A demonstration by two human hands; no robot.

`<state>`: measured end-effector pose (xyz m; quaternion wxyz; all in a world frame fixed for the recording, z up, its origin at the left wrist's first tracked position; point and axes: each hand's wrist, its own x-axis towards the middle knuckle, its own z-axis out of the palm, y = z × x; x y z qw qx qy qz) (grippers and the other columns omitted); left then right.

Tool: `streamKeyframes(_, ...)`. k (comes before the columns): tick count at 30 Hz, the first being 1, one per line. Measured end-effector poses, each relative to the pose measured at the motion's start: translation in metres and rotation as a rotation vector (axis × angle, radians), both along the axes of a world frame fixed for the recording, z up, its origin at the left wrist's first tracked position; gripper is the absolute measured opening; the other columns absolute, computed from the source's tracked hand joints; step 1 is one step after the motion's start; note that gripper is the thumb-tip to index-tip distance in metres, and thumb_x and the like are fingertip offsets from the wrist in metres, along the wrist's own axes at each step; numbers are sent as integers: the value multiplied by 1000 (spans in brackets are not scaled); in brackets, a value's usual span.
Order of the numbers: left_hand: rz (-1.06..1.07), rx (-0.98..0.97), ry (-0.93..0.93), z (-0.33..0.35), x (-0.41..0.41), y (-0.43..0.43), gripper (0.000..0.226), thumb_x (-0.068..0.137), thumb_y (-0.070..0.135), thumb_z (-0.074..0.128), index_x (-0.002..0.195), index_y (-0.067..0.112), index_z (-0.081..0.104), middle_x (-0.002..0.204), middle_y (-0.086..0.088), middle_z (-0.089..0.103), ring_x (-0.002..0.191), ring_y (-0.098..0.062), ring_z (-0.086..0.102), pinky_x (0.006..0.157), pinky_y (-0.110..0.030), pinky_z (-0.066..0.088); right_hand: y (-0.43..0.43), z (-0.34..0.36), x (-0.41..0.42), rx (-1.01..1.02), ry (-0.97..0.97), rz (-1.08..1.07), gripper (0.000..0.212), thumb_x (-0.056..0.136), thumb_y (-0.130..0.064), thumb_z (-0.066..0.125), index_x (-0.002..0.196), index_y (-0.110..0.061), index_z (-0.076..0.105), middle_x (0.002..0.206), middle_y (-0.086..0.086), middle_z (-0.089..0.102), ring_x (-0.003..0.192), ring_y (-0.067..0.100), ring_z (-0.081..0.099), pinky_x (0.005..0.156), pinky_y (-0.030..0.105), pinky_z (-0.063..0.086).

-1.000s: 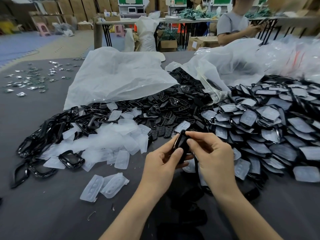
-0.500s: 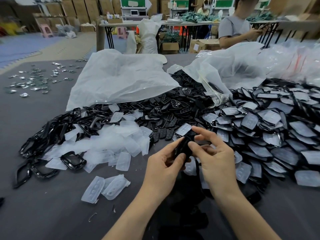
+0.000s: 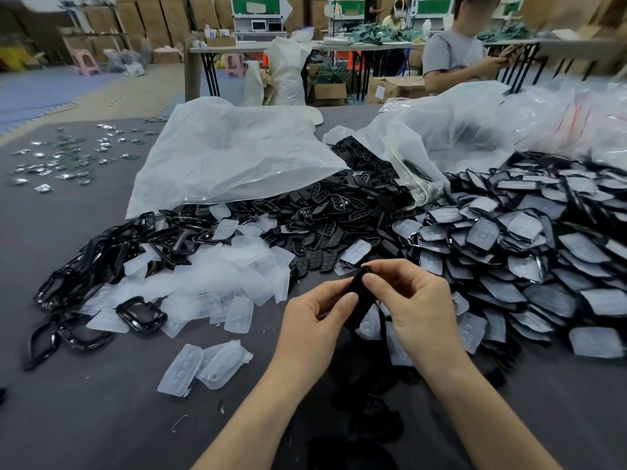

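Note:
Both hands hold one small black plastic part [image 3: 359,300] edge-on above the grey table [image 3: 101,418]. My left hand [image 3: 315,320] grips its lower end, thumb on the near side. My right hand [image 3: 417,307] pinches its upper end between thumb and forefinger. The part's face is hidden from me. Behind the hands lies a heap of black button frames [image 3: 339,212]. To the left sits a pile of translucent rubber pads [image 3: 217,276] and glossy black bezels [image 3: 101,259]. To the right spreads a large heap of assembled black parts with pads [image 3: 529,252].
Two loose translucent pads [image 3: 203,364] lie near my left forearm. White plastic bags [image 3: 234,154] cover the table's far side. Small metal pieces [image 3: 64,157] are scattered far left. A person [image 3: 458,52] sits beyond the table, with cardboard boxes and other tables behind.
The hands have kept hold of the black part and shifted their fingers on it slightly; my right forefinger, lifted half a second ago, is back down on its top.

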<state>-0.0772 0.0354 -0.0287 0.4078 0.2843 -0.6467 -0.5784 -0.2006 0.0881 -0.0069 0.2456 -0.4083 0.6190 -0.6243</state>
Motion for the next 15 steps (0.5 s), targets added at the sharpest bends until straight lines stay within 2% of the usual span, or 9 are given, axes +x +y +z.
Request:
streamKeyframes(3, -9, 21, 8, 0, 1, -1, 26, 93, 3, 59, 100, 26, 70, 97, 11, 75, 93, -4, 69, 78, -12, 49, 1, 1, -2, 5, 84, 4, 18, 81, -10, 73, 82, -27, 70, 79, -8, 72, 77, 8, 69, 74, 20, 54)
streamKeyframes(9, -21, 18, -40, -3, 2, -1, 25, 92, 0, 59, 94, 23, 69, 88, 9, 75, 84, -3, 70, 72, -12, 49, 0, 1, -3, 28, 63, 53, 19, 80, -6, 73, 78, -25, 70, 76, -5, 72, 73, 8, 67, 69, 16, 52)
streamKeyframes(15, 14, 7, -33, -3, 0, 0, 21, 94, 2, 56, 96, 18, 70, 87, 5, 75, 82, -6, 70, 72, -14, 50, 1, 7, -8, 61, -62, 173, 21, 81, 0, 70, 87, -20, 72, 82, -1, 74, 75, 10, 69, 66, 14, 51)
